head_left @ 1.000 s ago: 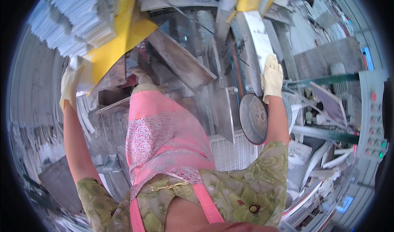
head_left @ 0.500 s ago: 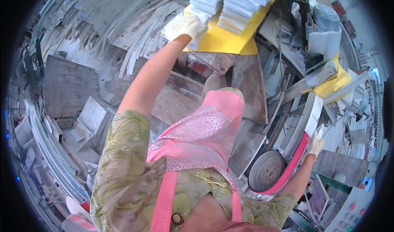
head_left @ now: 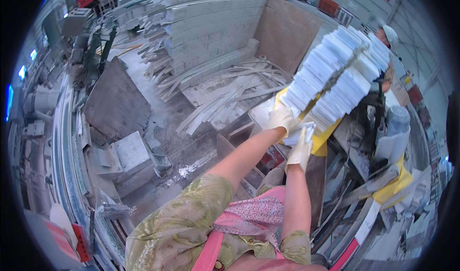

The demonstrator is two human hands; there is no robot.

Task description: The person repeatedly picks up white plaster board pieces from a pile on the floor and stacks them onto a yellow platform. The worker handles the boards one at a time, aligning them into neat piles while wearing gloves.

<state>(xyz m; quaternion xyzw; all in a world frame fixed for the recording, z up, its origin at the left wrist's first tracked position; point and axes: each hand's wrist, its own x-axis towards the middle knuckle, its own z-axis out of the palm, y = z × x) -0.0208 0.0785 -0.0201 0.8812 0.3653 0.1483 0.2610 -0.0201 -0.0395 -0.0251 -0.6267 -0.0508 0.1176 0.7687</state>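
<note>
A tall stack of thin white tiles (head_left: 330, 74) in two rows leans on a yellow sheet (head_left: 321, 144) ahead of me, to the right. My left hand (head_left: 281, 117), in a pale glove, is at the near left corner of that stack; its fingers are curled over and partly hidden, so their grip does not show. Close beside it, my right hand (head_left: 299, 153), also gloved, is closed on a few small white tiles (head_left: 306, 129). These tiles stand tilted just in front of the stack's near end.
Loose pale strips (head_left: 220, 98) lie on the floor beyond my left arm, before a wall of stacked slabs (head_left: 215, 36). A dark board (head_left: 117, 100) and a stone block (head_left: 132, 153) stand at left. Another person (head_left: 389, 38) is behind the stack. A grey-blue bucket (head_left: 397, 120) stands right.
My right hand has swung from the far right, by the red-edged machine, to the stack beside my left hand, with white tiles in it. My view has tilted up.
</note>
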